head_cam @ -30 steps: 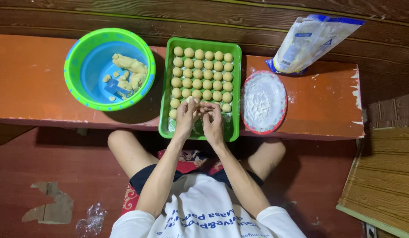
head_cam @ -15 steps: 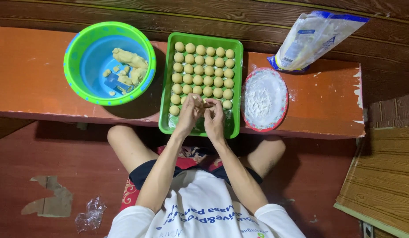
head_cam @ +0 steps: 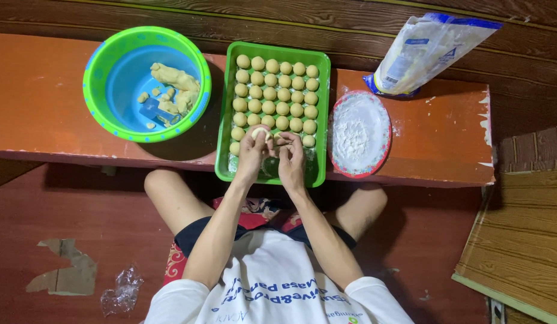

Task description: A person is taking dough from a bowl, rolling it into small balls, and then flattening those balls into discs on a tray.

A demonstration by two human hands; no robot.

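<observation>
Dough ball (head_cam: 260,132): pale yellow, pinched in the fingers of the left hand (head_cam: 252,157), over the near end of the green tray (head_cam: 278,53). Right hand (head_cam: 291,161): alongside, fingers curled, contents not discernible. Tray: rows of dough balls. Desk (head_cam: 38,90): orange; carries green-blue bowl (head_cam: 110,60) with dough scraps, flour plate (head_cam: 359,133), flour bag (head_cam: 428,51).

I see one package: a soft white plastic flour bag (head_cam: 425,51) with blue trim and a blue label patch, lying tilted at the upper right of the frame, just above the round red-rimmed plate of flour (head_cam: 383,141).
</observation>
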